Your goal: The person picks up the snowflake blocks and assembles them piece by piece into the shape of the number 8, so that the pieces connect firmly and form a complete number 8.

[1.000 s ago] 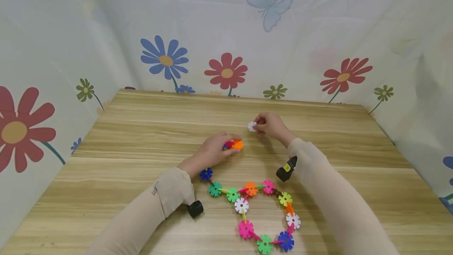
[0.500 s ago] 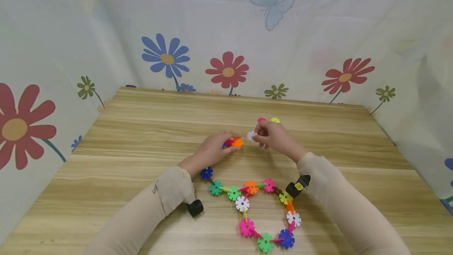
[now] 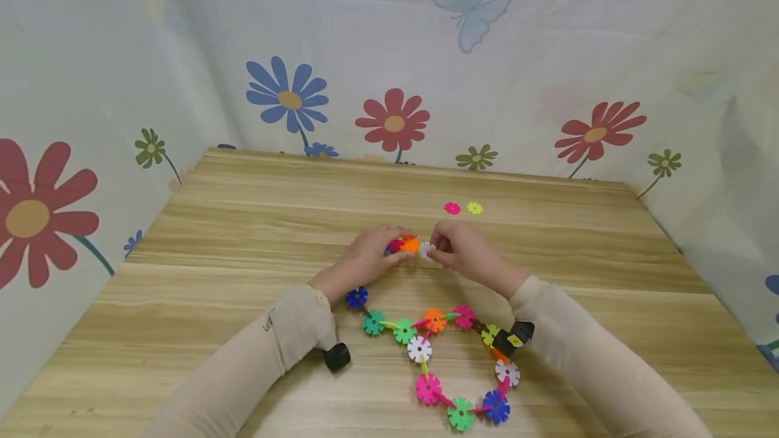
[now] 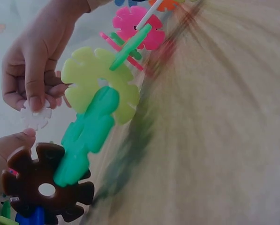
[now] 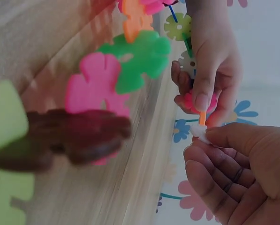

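My left hand (image 3: 367,255) grips the end of a chain of snowflake discs, with a pink disc (image 5: 209,100) and an orange disc (image 3: 410,245) between thumb and fingers. Close in from the right, my right hand (image 3: 467,252) pinches a white snowflake disc (image 3: 426,251) between thumb and forefinger. In the right wrist view the white disc (image 5: 200,133) meets the edge of the orange disc (image 5: 202,117); whether their slots interlock I cannot tell. A blue disc (image 3: 357,297) of the chain shows just below the left wrist.
A joined loop of coloured discs, including a green disc (image 3: 460,414) and a pink disc (image 3: 429,389), lies on the wooden table (image 3: 243,222) near me. Behind the hands lie a loose pink disc (image 3: 452,208) and a yellow disc (image 3: 475,208). A flowered cloth (image 3: 341,32) stands behind the table.
My right hand has come toward me, then left, bringing the white disc to the orange one. The loose pink and yellow discs have come into sight behind it. My left hand stays put.
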Available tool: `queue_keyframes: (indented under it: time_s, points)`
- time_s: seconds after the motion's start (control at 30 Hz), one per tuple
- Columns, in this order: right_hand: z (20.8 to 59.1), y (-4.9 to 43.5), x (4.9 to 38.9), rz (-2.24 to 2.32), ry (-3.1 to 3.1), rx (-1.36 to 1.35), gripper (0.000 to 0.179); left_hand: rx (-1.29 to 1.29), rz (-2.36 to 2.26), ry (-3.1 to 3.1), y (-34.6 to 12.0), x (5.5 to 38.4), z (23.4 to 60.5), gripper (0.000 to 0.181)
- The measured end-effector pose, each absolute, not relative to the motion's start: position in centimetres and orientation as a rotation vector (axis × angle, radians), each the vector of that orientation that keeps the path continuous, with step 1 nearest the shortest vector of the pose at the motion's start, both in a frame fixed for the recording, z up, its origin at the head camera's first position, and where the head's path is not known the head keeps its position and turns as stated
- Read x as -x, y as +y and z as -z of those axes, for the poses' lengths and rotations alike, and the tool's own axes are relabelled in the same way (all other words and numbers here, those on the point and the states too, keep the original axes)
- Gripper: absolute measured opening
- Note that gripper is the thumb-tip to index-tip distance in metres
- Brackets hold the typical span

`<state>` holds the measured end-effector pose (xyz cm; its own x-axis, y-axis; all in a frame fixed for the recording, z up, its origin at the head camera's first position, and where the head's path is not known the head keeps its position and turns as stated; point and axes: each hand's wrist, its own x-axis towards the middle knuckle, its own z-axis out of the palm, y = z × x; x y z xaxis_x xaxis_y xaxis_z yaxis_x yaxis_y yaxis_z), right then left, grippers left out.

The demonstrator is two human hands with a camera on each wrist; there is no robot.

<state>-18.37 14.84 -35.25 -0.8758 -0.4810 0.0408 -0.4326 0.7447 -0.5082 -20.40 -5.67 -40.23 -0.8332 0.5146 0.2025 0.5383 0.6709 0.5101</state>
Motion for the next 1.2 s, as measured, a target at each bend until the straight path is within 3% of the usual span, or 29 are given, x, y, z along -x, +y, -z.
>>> queue_keyframes:
  time_s: [0.57,1.2]
  points:
    - [35.5,12.7,17.6,0.628,3.015,0.797,0.016,0.832,0.98,-2.835,-5.5,20.1,40.0,0.039]
    - [36.5,13.9,20.6,0.741,2.879,0.785,0.013,0.628,1.403,-2.892,-5.2,20.3,40.5,0.037]
